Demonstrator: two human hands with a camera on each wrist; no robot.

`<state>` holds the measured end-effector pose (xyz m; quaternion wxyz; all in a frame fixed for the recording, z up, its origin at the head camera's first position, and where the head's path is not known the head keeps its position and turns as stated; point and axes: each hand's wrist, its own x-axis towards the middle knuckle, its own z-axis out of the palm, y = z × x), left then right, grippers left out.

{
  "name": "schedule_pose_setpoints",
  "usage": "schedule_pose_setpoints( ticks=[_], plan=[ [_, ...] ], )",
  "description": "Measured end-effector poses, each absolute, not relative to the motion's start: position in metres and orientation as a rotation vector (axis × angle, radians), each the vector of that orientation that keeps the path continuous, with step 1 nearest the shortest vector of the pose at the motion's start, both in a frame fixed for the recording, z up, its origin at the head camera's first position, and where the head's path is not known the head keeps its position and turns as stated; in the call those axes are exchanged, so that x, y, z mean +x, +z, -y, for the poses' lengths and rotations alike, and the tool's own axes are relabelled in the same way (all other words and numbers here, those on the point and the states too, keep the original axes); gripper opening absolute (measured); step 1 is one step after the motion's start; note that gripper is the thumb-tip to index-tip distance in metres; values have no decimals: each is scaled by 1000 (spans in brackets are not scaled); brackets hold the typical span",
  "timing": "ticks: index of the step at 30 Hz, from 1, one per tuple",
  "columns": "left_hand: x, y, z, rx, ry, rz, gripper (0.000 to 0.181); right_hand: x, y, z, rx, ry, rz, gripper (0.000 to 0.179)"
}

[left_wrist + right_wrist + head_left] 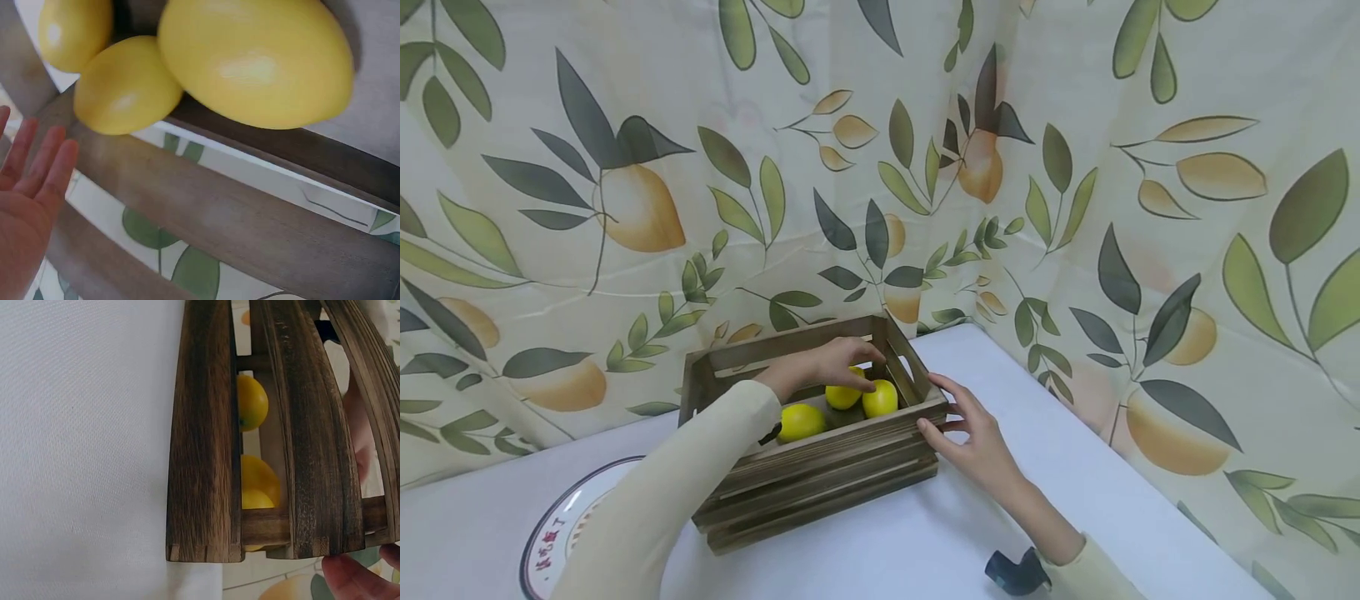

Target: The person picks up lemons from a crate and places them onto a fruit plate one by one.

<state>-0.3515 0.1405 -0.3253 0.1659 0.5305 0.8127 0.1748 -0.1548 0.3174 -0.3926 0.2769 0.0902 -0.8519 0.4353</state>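
Observation:
A brown slatted wooden crate (820, 467) stands on the white table. Three yellow lemons lie inside it; the nearest lemon (802, 422) is left of the other two, and in the left wrist view one lemon (256, 62) looms large. My left hand (842, 360) reaches over the crate's rim, fingers extended above the two right-hand lemons; in the left wrist view the hand (28, 200) holds nothing. At the crate's right front corner, my right hand (981, 442) grips with the thumb on the front slat and the fingers round the end.
Left of the crate, a round white plate (538, 533) with a dark rim and red characters is partly covered by my left sleeve (692, 475). A leaf-and-fruit patterned curtain (760, 225) hangs right behind the crate and along the table's right edge. A black device (1017, 573) sits at my right wrist.

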Motion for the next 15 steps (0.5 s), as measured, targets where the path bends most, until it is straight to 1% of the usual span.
schedule_pose_setpoints(
  ticks=[7,12,15],
  plan=[
    [-356,-339,-137,1455,350,-2403,54,-156,-394,-316,248,1140,2291,61],
    [-358,-344,-134,1377,285,-2452,57,-155,-393,-316,239,1139,2297,61],
    [-357,-347,-133,1372,247,-2466,58,-155,-393,-316,235,1139,2300,60]
  ],
)
